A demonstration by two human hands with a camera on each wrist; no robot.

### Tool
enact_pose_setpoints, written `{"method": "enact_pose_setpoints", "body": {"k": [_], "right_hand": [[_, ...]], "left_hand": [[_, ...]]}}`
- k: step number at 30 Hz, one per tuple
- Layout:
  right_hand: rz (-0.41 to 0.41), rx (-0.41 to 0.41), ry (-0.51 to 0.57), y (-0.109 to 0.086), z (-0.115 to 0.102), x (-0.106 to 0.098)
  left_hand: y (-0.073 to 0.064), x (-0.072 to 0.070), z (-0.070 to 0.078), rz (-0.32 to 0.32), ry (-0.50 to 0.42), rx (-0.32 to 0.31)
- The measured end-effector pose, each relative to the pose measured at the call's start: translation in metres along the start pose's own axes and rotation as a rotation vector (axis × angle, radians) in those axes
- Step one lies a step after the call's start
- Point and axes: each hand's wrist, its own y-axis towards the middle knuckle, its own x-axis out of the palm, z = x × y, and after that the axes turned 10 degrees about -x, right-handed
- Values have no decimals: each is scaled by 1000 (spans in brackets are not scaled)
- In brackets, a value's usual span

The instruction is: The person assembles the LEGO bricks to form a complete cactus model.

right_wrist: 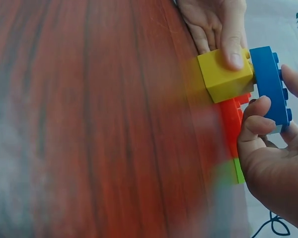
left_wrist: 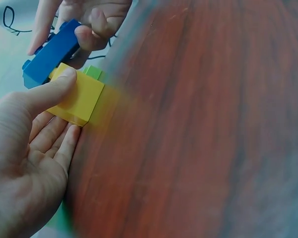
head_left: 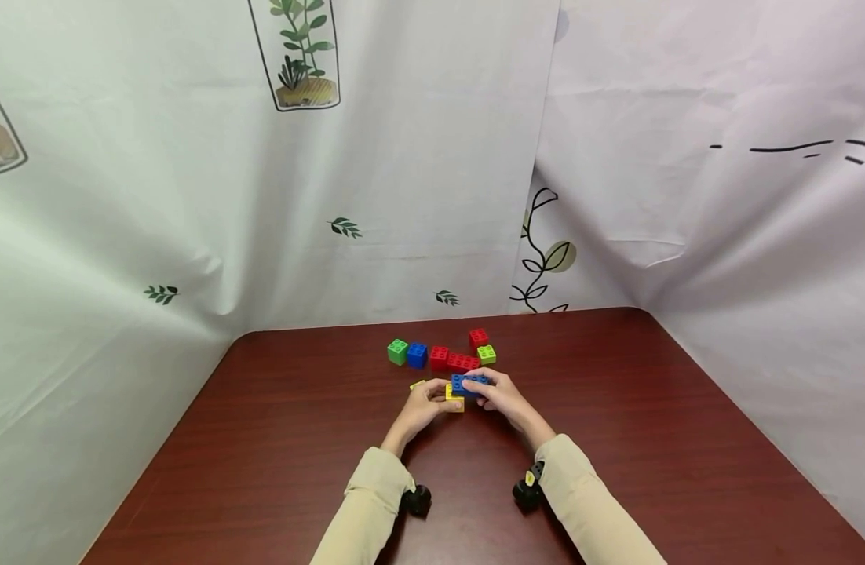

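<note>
Both ends busy here. Left hand: grip closed to brick width, pinching the yellow brick with the thumb on one side face and fingers opposite. Reads as vise duty to me: side hold leaves the stud face bare, facing the blue brick.

Right hand: grip also closed, on that blue one, one finger on the stud side, others curled by the underside. It has the overhanging end, likely so the other end is free to meet yellow's studs. Blue's underside is right at those studs (can't tell if seated or just touching).

Pair sits between the hands, over the middle of the table. Beyond them, a loose row: green brick, small blue brick, red brick, long red brick, lime brick, second red brick behind lime. I'd guess parked there for elbow room, within reach. Yellowish piece by the left hand is mostly hidden.
</note>
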Motion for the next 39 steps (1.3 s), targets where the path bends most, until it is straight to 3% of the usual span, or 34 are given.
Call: {"method": "enact_pose_setpoints", "body": {"k": [6,16,21,24,28,34,39], "right_hand": [[5,11,11,4,-1,2],[19,13,-10,6,-5,8],[1,1,1,-10,-29,12],[13,0,14,-10,-24,13],[36,2,30,5,0,13],[20,15,86,6,0,13],[-3,26,116,-1,-10,13]], "left_hand": [[11,1,-11,0,-11,9],[10,-1,-12,14,-38,20],[9,1,-14,13,-64,20],[10,2,-15,11,-75,17],[10,2,-15,13,-71,26],[12,2,-16,21,-48,47],[10,1,-16,16,-57,25]]}}
